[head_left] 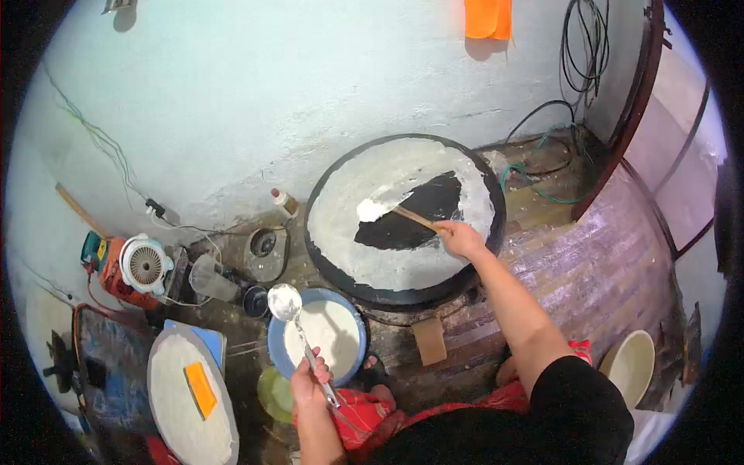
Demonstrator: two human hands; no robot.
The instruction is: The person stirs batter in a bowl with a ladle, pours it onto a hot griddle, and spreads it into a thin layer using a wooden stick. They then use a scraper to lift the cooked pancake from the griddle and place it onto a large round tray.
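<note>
A big round black pan [407, 298] sits low on the brown floor [566, 252], its far edge close to the white wall [232, 93]. White paste [333, 209] is spread over most of the pan. It looks thin and a bit bumpy. A black patch with ragged sides shows through from the middle toward the far right edge. At the left end of that patch is a thick, bright white lump [373, 209].

The right hand [463, 239] is closed around the end of a wooden stick [417, 218], whose other end meets the lump. The left hand [311, 381] is wrapped around the handle of a shiny ladle [285, 302]. The ladle's bowl is coated white and hangs over the far left edge of a blue tub [275, 337]. More white paste is in the tub, which is near the pan's front left edge.

A small bottle [287, 204] with a red top stands by the pan's left edge; any words on it are too small to read.

The pan's black rim shows all the way round, widest at the front. A flat brown piece [430, 341] is by the front edge. The floor runs from the pan's right edge to the dark door frame [632, 128].
</note>
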